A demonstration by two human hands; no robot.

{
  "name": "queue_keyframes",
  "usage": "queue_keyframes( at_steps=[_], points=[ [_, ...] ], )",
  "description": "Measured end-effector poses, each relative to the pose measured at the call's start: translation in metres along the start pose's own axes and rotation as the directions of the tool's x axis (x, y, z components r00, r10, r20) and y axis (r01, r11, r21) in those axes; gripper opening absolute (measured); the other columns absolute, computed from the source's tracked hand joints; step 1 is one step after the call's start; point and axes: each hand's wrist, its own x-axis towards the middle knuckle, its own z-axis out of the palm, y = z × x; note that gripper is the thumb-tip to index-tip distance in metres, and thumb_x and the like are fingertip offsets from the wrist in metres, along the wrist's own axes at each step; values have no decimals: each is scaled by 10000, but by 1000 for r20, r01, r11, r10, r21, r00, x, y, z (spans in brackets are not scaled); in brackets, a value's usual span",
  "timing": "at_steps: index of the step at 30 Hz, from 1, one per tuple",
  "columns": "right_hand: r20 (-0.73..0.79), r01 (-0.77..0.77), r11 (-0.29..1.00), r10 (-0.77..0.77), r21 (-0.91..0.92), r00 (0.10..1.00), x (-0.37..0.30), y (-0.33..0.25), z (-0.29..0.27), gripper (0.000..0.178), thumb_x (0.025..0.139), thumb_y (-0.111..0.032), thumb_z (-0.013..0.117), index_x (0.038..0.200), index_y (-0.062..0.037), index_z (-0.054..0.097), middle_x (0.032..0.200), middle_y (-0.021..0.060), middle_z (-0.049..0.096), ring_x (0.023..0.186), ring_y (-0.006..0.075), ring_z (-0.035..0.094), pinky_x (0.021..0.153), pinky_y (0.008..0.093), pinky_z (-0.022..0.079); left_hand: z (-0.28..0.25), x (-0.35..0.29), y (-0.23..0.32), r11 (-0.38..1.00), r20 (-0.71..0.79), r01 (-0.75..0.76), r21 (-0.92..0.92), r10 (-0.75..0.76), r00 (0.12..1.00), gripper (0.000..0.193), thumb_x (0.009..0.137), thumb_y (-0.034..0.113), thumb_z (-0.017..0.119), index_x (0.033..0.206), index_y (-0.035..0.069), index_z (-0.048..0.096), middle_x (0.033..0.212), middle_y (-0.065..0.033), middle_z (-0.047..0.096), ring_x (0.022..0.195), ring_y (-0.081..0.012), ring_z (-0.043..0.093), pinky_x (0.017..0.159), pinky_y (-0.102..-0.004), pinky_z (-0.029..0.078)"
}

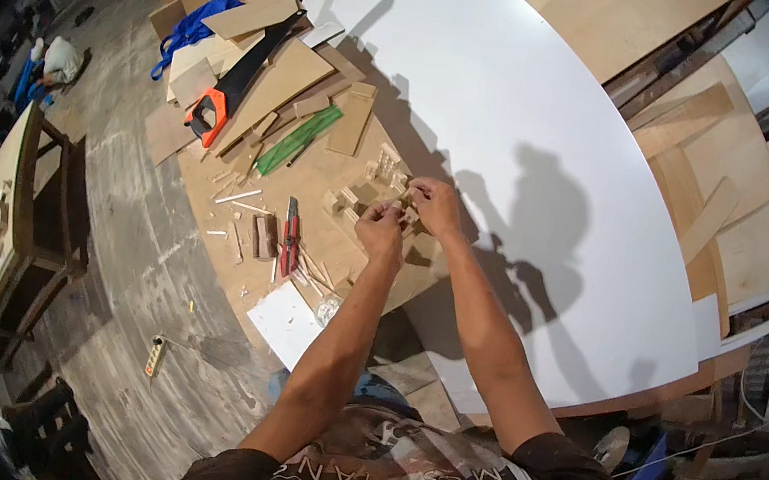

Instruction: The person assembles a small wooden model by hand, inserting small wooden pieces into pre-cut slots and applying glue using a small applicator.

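Note:
My left hand and my right hand meet over a small pale wooden model on a brown board. The fingertips of both are pinched close together on a small wooden piece of it, mostly hidden by the fingers. Stepped, block-like parts of the model show to the left of the hands and beyond them. Nearer me on the left lie a red and black utility knife and a brown wooden block. Thin sticks and offcuts are scattered beside the knife.
A handsaw with an orange handle rests on stacked wood offcuts at the far left, near a green strip. A large white panel covers the right side. White paper and a clear jar sit at the near edge.

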Motion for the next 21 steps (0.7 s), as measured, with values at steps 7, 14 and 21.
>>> queue_keyframes(
  at_steps=[7,14,21],
  points=[
    [43,36,998,-39,59,998,12,14,5,187,865,-101,655,1019,-14,717,983,161,726,910,282,699,811,364,535,18,18,-27,994,-142,-105,20,107,984,119,902,44,665,967,-56,669,820,-71,670,691,-144,624,606,-268,502],
    [81,5,998,-10,66,997,19,14,13,176,850,-117,671,995,-30,722,1001,178,711,943,334,688,809,393,535,18,39,-37,991,-203,-107,78,121,972,134,905,34,658,977,-78,665,817,-88,665,680,-143,608,597,-264,489],
    [48,36,995,-40,90,998,17,24,10,178,867,-85,667,1016,-3,717,864,138,733,746,171,691,680,328,541,31,30,-37,995,-194,-73,71,86,977,129,905,20,650,979,-85,661,836,-85,664,675,-142,603,588,-272,494]
  ],
)
